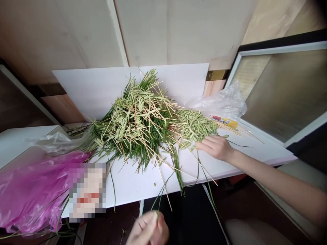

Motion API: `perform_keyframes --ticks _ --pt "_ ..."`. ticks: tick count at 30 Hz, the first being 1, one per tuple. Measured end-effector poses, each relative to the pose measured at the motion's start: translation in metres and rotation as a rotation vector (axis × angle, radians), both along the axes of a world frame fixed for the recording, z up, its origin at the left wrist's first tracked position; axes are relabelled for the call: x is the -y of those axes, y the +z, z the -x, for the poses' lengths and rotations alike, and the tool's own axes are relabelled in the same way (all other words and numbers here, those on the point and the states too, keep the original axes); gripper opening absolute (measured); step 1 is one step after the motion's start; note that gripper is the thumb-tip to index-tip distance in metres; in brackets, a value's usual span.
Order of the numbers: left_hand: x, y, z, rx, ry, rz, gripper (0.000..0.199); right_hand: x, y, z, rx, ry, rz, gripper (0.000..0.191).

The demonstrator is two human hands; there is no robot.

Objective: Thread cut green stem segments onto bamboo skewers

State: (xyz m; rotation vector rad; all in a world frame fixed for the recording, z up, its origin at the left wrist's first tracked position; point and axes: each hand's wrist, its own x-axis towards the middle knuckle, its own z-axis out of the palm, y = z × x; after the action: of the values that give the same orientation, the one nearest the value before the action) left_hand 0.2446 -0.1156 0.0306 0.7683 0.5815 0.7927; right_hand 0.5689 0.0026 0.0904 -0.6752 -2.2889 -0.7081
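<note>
Right hand (213, 148) lies flat at the near edge of the loose pile of green seed heads (194, 124), fingers (204, 144) extended and open, gripping nothing. Left hand (148, 228) sits low at the near edge of view, blurred, fingers (155, 221) curled together. A thin green blade (159, 200) appears to reach them; cannot tell whether it is gripped.

Main heap of grass stalks (135, 126) lies mid-surface, left of the loose pile, with tan stems and long blades pointing in several directions. White surface (143, 183) carries both. Some stems and blades overhang its near edge.

Risks: the overhanging stems could catch on a hand or sleeve and drag material off the edge. The loose heads are unbound, so a sweep of the right hand could scatter them toward the right edge. Tangled stems may also shed heads if pulled.

Around: pink bag (33, 190) at near left, partly over the surface, with a pixelated label (87, 192) beside the heap. Clear plastic bag (219, 103) lies at far right, behind the loose pile. White panel (173, 80) stands behind the heap. Framed window (283, 92) at right. No object stands between right hand and loose pile.
</note>
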Motion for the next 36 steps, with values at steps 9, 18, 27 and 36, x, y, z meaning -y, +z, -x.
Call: perform_keyframes --ticks 9,18,27,36 --pt "-0.112 0.009 0.026 -1.294 0.343 -1.119 0.015 -0.019 -0.018 0.047 -0.185 -0.178 0.718 0.022" --pt "-0.112 0.015 0.007 -1.217 0.455 -1.448 0.042 -0.031 -0.007 0.097 -0.18 0.027 1.344 0.042" --pt "-0.109 0.013 0.0 -1.167 0.441 -1.476 0.013 -0.023 -0.009 0.115 -0.125 0.141 1.572 0.033" --pt "-0.119 0.02 0.008 -1.295 0.432 -1.553 0.021 -0.025 -0.014 0.101 -0.048 0.009 1.415 0.028"
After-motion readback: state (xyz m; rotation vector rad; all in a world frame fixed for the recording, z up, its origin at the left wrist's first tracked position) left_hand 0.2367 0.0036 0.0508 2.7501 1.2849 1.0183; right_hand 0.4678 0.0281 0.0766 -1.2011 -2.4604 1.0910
